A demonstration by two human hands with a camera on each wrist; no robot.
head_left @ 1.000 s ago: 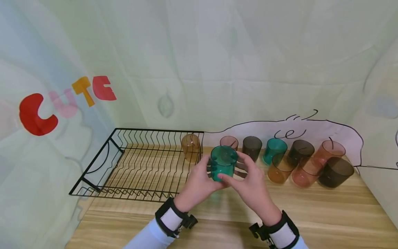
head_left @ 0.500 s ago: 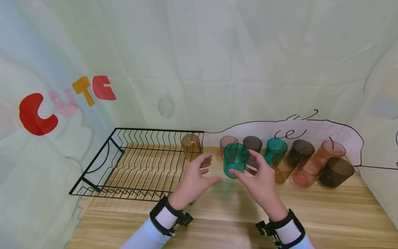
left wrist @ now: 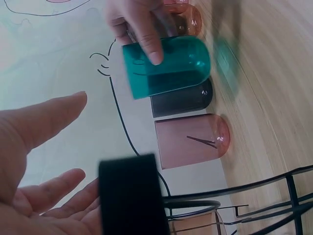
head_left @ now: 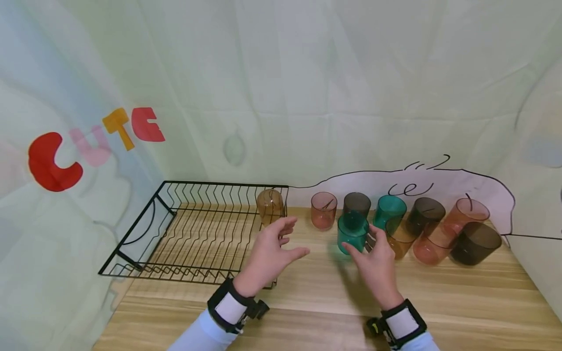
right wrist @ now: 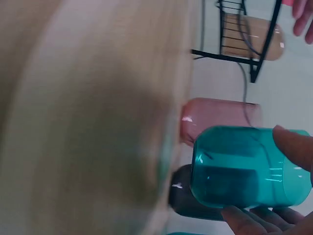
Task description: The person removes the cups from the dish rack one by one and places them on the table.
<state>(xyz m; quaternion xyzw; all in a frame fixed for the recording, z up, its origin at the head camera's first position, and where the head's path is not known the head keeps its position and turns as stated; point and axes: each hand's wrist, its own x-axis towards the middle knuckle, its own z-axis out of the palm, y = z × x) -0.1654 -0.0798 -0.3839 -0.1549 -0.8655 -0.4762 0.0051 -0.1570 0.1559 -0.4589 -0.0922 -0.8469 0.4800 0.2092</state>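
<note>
A teal transparent tumbler (head_left: 347, 231), rim up, is held between the thumb and fingers of my right hand (head_left: 378, 263). A shadow and green tint fall on the table below it, and it appears slightly raised. It overlaps a dark grey tumbler (head_left: 356, 201) behind it in the head view. My left hand (head_left: 267, 253) holds nothing; its thumb and fingers are spread apart near the right end of a black wire dish rack (head_left: 219, 184). In the left wrist view, a pink tumbler (left wrist: 190, 142) stands beside the dark grey one.
An amber tumbler (head_left: 269, 204) stands upside down at the rack's back right. To the right stand another teal tumbler (head_left: 390, 209), an amber tumbler (head_left: 400, 246), a dark tumbler (head_left: 425, 214), a pink tumbler (head_left: 429, 248) and a brown tumbler (head_left: 476, 246). A printed cloth (head_left: 281, 97) hangs behind.
My left hand has let go of the teal tumbler and drawn back left. The right hand has carried it rightward and a little lower, in front of the dark grey tumbler.
</note>
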